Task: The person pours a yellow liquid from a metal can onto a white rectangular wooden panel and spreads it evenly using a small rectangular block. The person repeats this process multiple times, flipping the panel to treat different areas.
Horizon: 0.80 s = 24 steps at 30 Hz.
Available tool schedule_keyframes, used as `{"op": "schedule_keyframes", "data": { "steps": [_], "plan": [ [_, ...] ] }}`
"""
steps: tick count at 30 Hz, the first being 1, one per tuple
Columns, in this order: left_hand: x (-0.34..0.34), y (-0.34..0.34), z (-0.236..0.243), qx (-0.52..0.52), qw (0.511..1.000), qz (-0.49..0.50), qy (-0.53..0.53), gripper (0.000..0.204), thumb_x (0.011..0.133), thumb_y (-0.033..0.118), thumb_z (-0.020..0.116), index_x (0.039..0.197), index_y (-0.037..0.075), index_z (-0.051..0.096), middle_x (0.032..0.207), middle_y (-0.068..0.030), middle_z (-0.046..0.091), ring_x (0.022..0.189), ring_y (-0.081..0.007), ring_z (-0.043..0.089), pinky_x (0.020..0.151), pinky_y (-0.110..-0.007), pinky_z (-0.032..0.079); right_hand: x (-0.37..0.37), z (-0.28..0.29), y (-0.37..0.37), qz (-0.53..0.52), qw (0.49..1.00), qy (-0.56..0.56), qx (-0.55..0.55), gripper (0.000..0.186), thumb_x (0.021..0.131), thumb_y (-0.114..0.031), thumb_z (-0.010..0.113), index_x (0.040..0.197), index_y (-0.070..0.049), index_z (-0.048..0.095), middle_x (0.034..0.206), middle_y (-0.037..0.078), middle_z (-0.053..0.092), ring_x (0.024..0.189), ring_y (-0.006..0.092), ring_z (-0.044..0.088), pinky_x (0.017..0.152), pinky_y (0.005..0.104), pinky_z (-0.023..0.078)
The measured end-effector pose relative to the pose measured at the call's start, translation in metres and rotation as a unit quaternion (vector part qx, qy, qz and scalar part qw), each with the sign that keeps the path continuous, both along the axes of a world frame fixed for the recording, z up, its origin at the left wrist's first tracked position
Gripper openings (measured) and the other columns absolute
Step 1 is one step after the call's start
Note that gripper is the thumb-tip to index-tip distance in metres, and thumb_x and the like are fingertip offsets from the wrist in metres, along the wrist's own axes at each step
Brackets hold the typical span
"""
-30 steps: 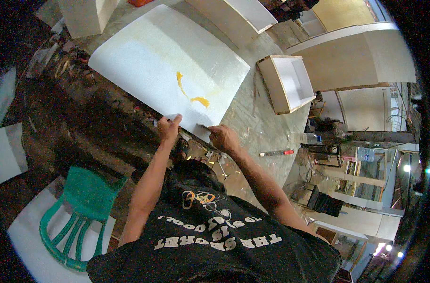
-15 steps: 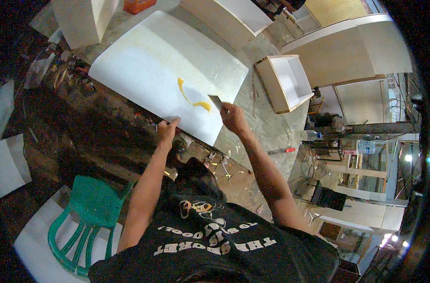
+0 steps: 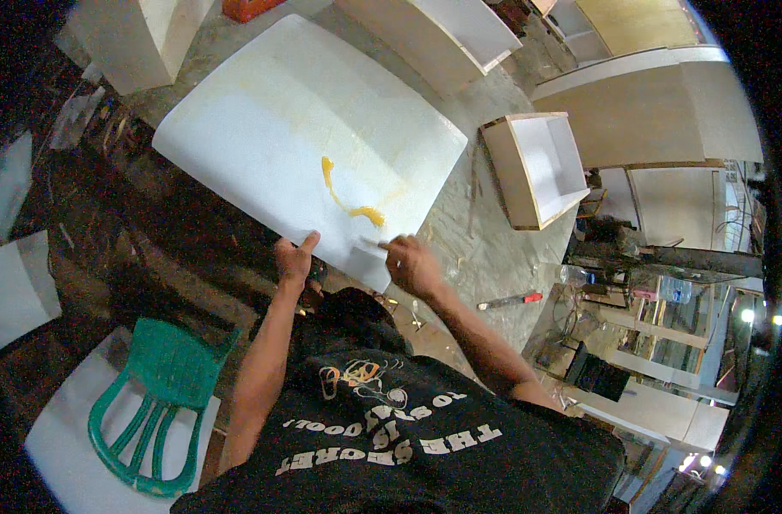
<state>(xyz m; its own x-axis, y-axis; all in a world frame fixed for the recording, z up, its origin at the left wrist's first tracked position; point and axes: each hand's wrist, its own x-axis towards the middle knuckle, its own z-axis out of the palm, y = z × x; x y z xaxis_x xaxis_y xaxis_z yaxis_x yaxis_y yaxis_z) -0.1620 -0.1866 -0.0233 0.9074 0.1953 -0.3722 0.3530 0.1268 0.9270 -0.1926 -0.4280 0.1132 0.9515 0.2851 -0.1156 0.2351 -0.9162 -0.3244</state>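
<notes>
A large white sheet (image 3: 262, 128) lies at a slant on the work table. A curved streak of yellow glue (image 3: 369, 215) runs across it, and duller yellowish smears cover its far part. My left hand (image 3: 295, 259) grips the sheet's near edge, thumb on top and fingers curled beneath. My right hand (image 3: 414, 265) is closed on a flat scraper (image 3: 372, 246), blurred by motion, over the near corner just below the glue. Whether its blade touches the sheet cannot be made out.
Right of the sheet stands an open wooden box (image 3: 536, 171) with a white inside. A red-handled tool (image 3: 511, 301) lies on the table (image 3: 459, 265). More box carcasses (image 3: 416, 30) stand beyond. A green plastic chair (image 3: 164, 385) is at the lower left, and dark littered floor lies below the sheet.
My right hand has brought the scraper nearer to me, from beside the glue to the sheet's near corner. My left hand still holds the edge. The whole view has shifted slightly.
</notes>
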Motion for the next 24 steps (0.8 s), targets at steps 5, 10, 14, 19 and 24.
{"op": "schedule_keyframes", "data": {
  "steps": [5, 10, 14, 19, 24],
  "plan": [
    [-0.001, 0.006, 0.017, 0.021, 1.0, -0.013, 0.016, 0.031, 0.078, 0.021, 0.081, 0.093, -0.004, 0.071, 0.092, -0.0098, 0.073, 0.08, -0.0202, 0.067, 0.076, -0.037, 0.052, 0.095, -0.009, -0.046, -0.068, 0.994, -0.085, 0.03, 0.028, 0.083, -0.003, 0.06, 0.109, -0.006, 0.072, 0.097, 0.017, 0.068, 0.094, 0.0364, 0.062, 0.084, 0.0449, 0.052],
    [-0.001, -0.001, 0.025, -0.053, 0.998, 0.023, 0.033, 0.031, 0.079, 0.021, 0.081, 0.093, -0.004, 0.071, 0.088, -0.0099, 0.072, 0.076, -0.0197, 0.067, 0.07, -0.037, 0.052, 0.112, -0.021, -0.05, -0.074, 0.996, -0.032, -0.038, 0.027, 0.088, -0.011, 0.057, 0.11, -0.006, 0.071, 0.103, 0.015, 0.069, 0.097, 0.036, 0.063, 0.085, 0.0465, 0.053],
    [-0.001, 0.0, 0.016, -0.01, 0.999, 0.017, 0.027, 0.034, 0.078, 0.023, 0.082, 0.092, -0.005, 0.071, 0.088, -0.0113, 0.073, 0.076, -0.0218, 0.067, 0.069, -0.039, 0.053, 0.059, -0.019, -0.035, -0.053, 0.998, -0.013, -0.025, 0.026, 0.089, -0.008, 0.056, 0.11, -0.007, 0.071, 0.104, 0.013, 0.07, 0.096, 0.0339, 0.064, 0.085, 0.0431, 0.054],
    [0.001, 0.007, 0.009, -0.002, 0.996, -0.029, 0.089, 0.039, 0.077, 0.019, 0.082, 0.104, -0.004, 0.067, 0.106, -0.0115, 0.071, 0.094, -0.0237, 0.065, 0.087, -0.038, 0.049, -0.016, -0.017, 0.001, -0.046, 0.999, 0.011, -0.002, 0.028, 0.087, -0.006, 0.058, 0.112, -0.009, 0.071, 0.105, 0.012, 0.07, 0.099, 0.0323, 0.064, 0.087, 0.0417, 0.054],
    [0.002, 0.001, 0.014, -0.011, 1.0, 0.023, 0.001, 0.037, 0.076, 0.024, 0.082, 0.091, -0.008, 0.07, 0.095, -0.0183, 0.074, 0.084, -0.0296, 0.071, 0.076, -0.042, 0.053, -0.093, -0.01, 0.059, -0.078, 0.995, 0.061, -0.003, 0.03, 0.086, -0.009, 0.061, 0.115, -0.012, 0.07, 0.103, 0.012, 0.07, 0.101, 0.0323, 0.064, 0.085, 0.0437, 0.055]
  ]
}}
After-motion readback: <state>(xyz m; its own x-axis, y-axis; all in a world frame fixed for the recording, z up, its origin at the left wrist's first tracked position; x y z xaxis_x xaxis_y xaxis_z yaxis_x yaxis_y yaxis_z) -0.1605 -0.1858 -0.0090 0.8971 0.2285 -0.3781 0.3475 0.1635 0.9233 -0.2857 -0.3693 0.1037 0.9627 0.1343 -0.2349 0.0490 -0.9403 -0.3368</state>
